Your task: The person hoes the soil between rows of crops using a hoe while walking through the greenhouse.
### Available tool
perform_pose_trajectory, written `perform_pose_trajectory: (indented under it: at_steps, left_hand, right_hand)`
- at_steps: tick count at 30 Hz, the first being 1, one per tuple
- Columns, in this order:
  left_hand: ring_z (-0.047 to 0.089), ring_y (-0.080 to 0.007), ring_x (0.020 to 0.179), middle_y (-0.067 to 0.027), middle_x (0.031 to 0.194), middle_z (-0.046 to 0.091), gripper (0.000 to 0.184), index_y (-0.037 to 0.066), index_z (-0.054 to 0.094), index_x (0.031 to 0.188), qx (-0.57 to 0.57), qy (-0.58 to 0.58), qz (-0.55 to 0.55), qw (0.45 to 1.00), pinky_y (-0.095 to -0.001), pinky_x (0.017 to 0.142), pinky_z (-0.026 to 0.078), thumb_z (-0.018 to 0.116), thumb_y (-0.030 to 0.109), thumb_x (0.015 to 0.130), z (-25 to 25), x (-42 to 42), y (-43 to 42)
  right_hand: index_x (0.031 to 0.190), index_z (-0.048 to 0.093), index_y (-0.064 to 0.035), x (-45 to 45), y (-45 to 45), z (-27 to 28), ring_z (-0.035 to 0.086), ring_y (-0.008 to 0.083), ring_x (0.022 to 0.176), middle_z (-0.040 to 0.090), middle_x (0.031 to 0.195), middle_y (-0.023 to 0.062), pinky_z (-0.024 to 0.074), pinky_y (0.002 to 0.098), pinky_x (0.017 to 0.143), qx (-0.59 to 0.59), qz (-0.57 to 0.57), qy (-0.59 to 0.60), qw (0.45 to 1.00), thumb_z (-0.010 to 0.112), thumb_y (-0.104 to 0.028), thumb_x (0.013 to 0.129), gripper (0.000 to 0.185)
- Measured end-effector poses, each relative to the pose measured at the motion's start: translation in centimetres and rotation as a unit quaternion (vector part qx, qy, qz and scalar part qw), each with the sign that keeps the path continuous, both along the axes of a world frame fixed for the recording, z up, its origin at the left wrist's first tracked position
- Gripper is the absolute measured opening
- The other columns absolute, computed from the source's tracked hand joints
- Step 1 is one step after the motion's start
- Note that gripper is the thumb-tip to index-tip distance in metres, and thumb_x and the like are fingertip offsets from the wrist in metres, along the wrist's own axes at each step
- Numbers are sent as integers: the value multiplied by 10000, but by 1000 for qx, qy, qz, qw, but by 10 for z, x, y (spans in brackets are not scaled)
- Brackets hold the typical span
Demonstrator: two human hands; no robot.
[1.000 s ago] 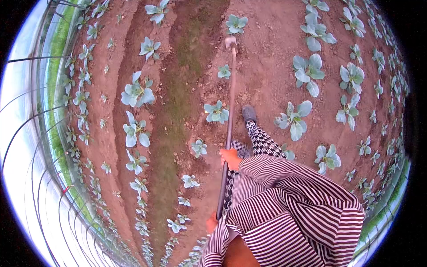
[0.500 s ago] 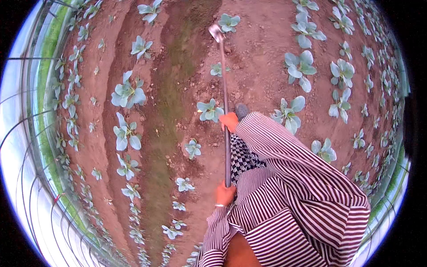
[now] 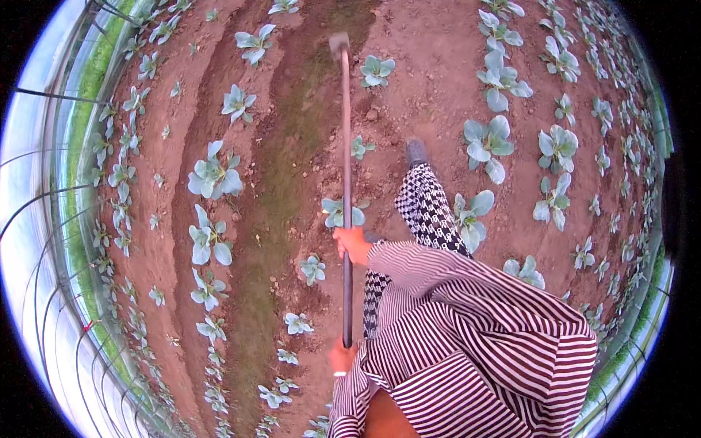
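A long-handled hoe [image 3: 347, 146] runs almost upright through the view. Its blurred metal head [image 3: 339, 45] is over the mossy strip, left of a leafy seedling [image 3: 377, 71]. My right hand [image 3: 353, 245] is wrapped round the middle of the handle, just below another seedling [image 3: 336, 212] that the handle partly covers. Lower down, my left hand [image 3: 342, 358] grips the handle's near end. A small seedling [image 3: 358, 147] stands just right of the shaft. Whether the hoe head touches the soil is unclear.
Rows of leafy plants [image 3: 215, 177] line the left, with more rows [image 3: 488, 146] on the right. My shod foot [image 3: 416, 152] is on the soil between rows. Curved hoops and clear sheeting [image 3: 44, 182] edge the far left.
The hoe head has moved left, from beside the top seedling to over the mossy strip. Both my hands have shifted down and left in view, still on the handle. My foot shows farther forward.
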State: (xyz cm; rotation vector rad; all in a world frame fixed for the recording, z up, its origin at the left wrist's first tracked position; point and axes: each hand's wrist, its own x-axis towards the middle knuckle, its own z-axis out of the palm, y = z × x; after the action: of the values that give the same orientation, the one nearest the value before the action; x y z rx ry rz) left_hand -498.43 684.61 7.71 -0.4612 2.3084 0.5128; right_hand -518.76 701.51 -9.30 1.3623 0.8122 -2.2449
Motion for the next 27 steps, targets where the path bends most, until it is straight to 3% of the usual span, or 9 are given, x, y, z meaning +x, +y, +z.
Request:
perform_pose_trajectory:
  at_steps: [10, 13, 14, 16, 17, 19, 22, 24, 27]
  left_hand:
    - [536, -300, 558, -164, 620, 540, 201, 14, 511, 773, 160, 108, -5, 981, -377, 547, 426, 561, 163, 647, -58, -218, 241]
    - [545, -285, 559, -158, 606, 541, 199, 6, 506, 762, 149, 30, 19, 988, -374, 545, 427, 564, 160, 648, -34, -250, 308]
    - [551, -293, 570, -162, 612, 545, 205, 5, 511, 769, 150, -22, 5, 988, -375, 552, 431, 566, 162, 650, -31, -252, 315]
    - [562, -308, 593, -170, 626, 553, 216, 1, 520, 784, 152, -124, -20, 980, -377, 567, 439, 569, 165, 653, -22, -242, 315]
    - [573, -324, 629, -184, 655, 566, 245, 1, 533, 813, 122, -92, -56, 987, -380, 587, 446, 583, 176, 650, -18, -234, 317]
    - [588, -360, 725, -215, 745, 589, 320, 10, 562, 903, 86, -51, -70, 993, -390, 642, 458, 612, 211, 659, -9, -213, 307]
    - [590, -354, 732, -207, 771, 592, 325, 39, 575, 921, 158, -58, -26, 985, -393, 636, 456, 625, 244, 674, 16, -182, 267]
    - [592, -347, 723, -190, 779, 596, 330, 65, 577, 941, 111, -75, -1, 991, -389, 626, 459, 629, 263, 682, 40, -189, 273]
    - [593, -338, 705, -173, 771, 600, 348, 96, 576, 968, 45, -97, 90, 990, -383, 602, 460, 638, 288, 684, 40, -169, 263]
  right_hand:
    - [626, 475, 19, -255, 265, 46, 473, 178, 354, 479, 463, 83, 385, 317, 317, 251, 24, 167, 953, 571, -107, 707, 178]
    - [619, 492, 6, -254, 315, 3, 475, 171, 355, 487, 474, 65, 374, 336, 311, 256, 110, 146, 949, 559, -149, 727, 200]
    - [593, 484, 9, -232, 321, -65, 473, 179, 350, 481, 460, 72, 368, 345, 313, 349, 210, 199, 891, 553, -153, 725, 219]
    - [564, 477, 8, -197, 319, -81, 471, 191, 342, 471, 438, 82, 359, 351, 312, 311, 194, 110, 924, 552, -151, 721, 235]
    - [562, 479, 4, -183, 320, -48, 471, 195, 338, 467, 432, 87, 355, 347, 309, 175, 73, -37, 981, 558, -145, 719, 230]
    - [591, 484, 7, -163, 306, -51, 464, 198, 332, 461, 436, 92, 354, 347, 302, 118, -15, 1, 993, 568, -110, 717, 191]
    - [629, 476, -8, -130, 284, -21, 428, 182, 315, 430, 434, 68, 345, 337, 283, 63, 38, -4, 997, 566, -65, 721, 140]
    - [628, 473, -21, -133, 272, 0, 412, 169, 311, 414, 426, 54, 339, 328, 282, 31, 19, -128, 991, 567, -66, 720, 139]
    - [621, 467, -25, -132, 267, 0, 400, 161, 309, 408, 426, 47, 341, 327, 282, 28, 7, -98, 995, 570, -64, 720, 149]
